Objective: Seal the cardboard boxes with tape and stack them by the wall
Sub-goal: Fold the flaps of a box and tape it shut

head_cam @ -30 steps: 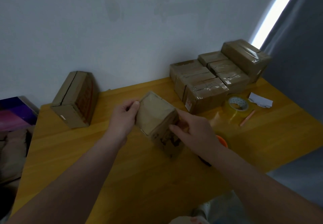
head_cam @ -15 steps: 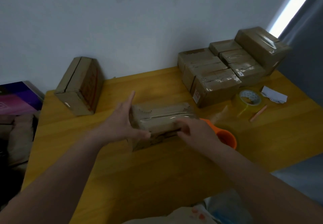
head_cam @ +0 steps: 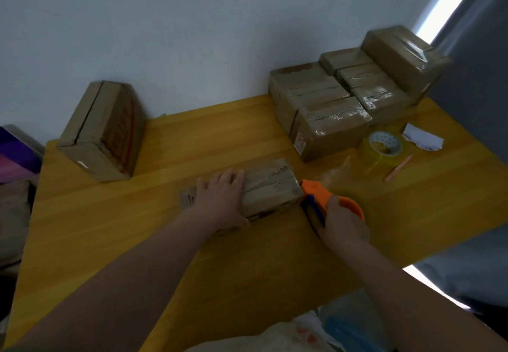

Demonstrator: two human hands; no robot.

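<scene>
Your left hand [head_cam: 220, 200] is flat, fingers straight, pressing down on the cardboard box [head_cam: 272, 189] lying in the middle of the yellow surface [head_cam: 137, 228]. Your right hand [head_cam: 343, 222] is curled round the orange tape dispenser [head_cam: 320, 193], whose nose sits right at the box's right end. Further out, the taped boxes [head_cam: 330, 104] are bunched against the wall [head_cam: 192, 35] at back right with a tape roll [head_cam: 384, 145] just beside them, and a lone box [head_cam: 101, 131] stands by the wall on the far left.
</scene>
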